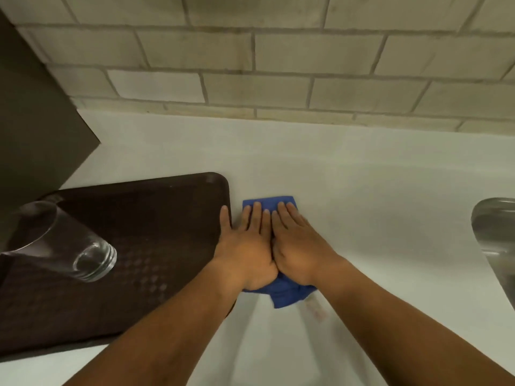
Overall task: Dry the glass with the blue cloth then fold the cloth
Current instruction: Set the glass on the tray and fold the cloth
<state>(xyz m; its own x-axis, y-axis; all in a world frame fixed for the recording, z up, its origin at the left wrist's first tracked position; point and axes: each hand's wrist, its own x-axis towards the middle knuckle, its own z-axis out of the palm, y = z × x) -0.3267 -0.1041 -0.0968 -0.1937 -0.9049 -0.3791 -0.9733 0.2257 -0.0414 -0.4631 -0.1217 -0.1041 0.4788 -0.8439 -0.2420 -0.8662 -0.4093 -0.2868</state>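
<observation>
The blue cloth lies folded on the white counter, just right of the tray. My left hand and my right hand rest flat on it side by side, fingers stretched out and pressing down. Only the cloth's far edge and near corner show around the hands. A white label sticks out from its near right corner. The clear glass stands on the dark brown tray at the left, apart from both hands.
A tiled wall runs along the back of the white counter. A dark cabinet side stands at the far left. A steel sink edge shows at the right border.
</observation>
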